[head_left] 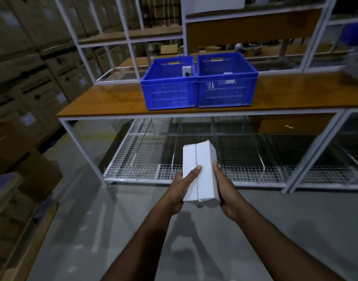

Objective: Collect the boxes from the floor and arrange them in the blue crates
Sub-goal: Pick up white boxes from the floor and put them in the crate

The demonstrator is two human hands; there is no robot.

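Low in the frame, your left hand (179, 189) and right hand (227, 191) are gripping two white boxes (200, 173) side by side, below the blue crates (198, 84).

Two bare forearms enter from the bottom edge of the view. No sleeves, cuffs, gloves, watches or rings show on either arm. The left hand (181, 186) and right hand (226, 191) are uncovered; the left thumb shows a short, unpainted nail.
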